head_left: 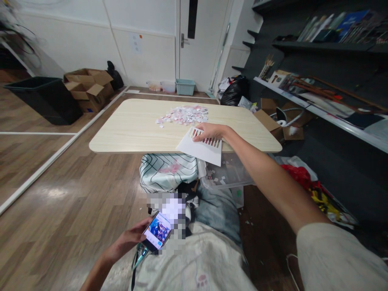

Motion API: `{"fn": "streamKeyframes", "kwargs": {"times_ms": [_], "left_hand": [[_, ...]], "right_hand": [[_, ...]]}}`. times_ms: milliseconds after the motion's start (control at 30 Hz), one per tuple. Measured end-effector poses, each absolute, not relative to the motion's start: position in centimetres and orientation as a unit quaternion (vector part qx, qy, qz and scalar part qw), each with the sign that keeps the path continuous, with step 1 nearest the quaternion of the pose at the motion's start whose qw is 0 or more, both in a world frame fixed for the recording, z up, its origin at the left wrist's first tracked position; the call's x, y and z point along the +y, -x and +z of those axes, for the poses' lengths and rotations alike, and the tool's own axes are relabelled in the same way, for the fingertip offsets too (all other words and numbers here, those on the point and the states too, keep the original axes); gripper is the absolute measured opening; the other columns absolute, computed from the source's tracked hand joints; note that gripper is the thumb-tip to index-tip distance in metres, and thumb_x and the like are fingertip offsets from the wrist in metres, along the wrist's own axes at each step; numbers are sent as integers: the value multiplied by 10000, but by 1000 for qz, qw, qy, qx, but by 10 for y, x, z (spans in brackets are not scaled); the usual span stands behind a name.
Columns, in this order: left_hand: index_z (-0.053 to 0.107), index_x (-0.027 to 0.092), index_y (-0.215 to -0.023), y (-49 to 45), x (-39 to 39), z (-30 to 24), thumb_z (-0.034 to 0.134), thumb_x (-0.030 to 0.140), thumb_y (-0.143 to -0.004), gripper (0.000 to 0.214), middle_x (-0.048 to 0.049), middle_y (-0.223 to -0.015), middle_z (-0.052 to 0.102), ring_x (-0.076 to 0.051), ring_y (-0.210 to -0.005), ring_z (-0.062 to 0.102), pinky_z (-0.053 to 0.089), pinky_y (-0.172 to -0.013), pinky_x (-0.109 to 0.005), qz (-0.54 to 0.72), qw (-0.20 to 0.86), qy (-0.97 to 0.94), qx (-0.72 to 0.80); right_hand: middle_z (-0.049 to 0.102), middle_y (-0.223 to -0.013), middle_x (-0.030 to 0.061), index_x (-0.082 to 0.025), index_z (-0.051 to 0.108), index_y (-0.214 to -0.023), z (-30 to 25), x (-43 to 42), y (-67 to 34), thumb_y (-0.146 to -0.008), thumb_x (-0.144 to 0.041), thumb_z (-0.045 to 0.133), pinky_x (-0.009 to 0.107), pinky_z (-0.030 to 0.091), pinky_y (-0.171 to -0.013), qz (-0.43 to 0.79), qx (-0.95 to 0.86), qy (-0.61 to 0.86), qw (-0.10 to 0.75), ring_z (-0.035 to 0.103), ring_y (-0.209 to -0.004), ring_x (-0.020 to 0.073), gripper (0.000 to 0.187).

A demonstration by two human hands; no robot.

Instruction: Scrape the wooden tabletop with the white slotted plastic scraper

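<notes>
My right hand (209,131) is closed on the slotted upper part of a flat white plastic scraper (203,150). The scraper slants down over the table's front edge, above a clear plastic bin (228,180) with small paper pieces in it. Behind it on the pale wooden table (130,129) lies a heap of small white and pinkish paper pieces (186,114), a few of them scattered to its left. Low in the view, my left hand (136,233) grips a phone (159,229) with a lit screen and a cable at its lower end. Part of the phone is blurred out.
A patterned cushion (166,171) sits under the table's front edge, beside the bin. To the left stand a black waste bin (45,101) and open cardboard boxes (87,87). Dark shelves (321,101) line the right side. A light-blue tub (185,87) stands by the door.
</notes>
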State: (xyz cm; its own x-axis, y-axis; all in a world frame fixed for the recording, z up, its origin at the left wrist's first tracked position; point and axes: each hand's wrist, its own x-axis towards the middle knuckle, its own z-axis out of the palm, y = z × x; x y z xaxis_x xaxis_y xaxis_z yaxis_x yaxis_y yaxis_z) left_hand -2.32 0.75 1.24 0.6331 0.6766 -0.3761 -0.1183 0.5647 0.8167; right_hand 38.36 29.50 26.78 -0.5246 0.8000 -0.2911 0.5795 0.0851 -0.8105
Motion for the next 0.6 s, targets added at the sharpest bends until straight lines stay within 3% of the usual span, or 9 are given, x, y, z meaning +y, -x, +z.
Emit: {"fn": "streamKeyframes", "kwargs": {"times_ms": [167, 333, 600], "left_hand": [[881, 256, -1354, 29, 4, -3, 1006, 446, -720, 673, -113, -1454, 795, -461, -1431, 614, 429, -1228, -509, 257, 814, -383, 352], [871, 261, -1385, 29, 1, -10, 1013, 412, -709, 707, -124, -1460, 795, -482, -1437, 605, 421, -1229, -533, 259, 816, -381, 349], [883, 258, -1308, 22, 4, 8, 975, 438, -737, 606, -113, -1353, 813, -460, -1387, 617, 411, -1220, -529, 254, 819, -391, 335]], "right_hand": [[810, -793, 6, -167, 795, -885, 268, 294, -385, -680, -418, 1090, 204, 532, -625, 503, -721, 461, 117, 701, -675, 136, 439], [812, -791, 9, -172, 784, -885, 265, 288, -388, -643, -447, 1110, 210, 560, -616, 534, -689, 468, 146, 716, -671, 146, 490], [757, -706, -13, -180, 745, -871, 270, 283, -381, -775, -308, 997, 194, 502, -551, 545, -630, 527, 169, 662, -589, 128, 298]]}}
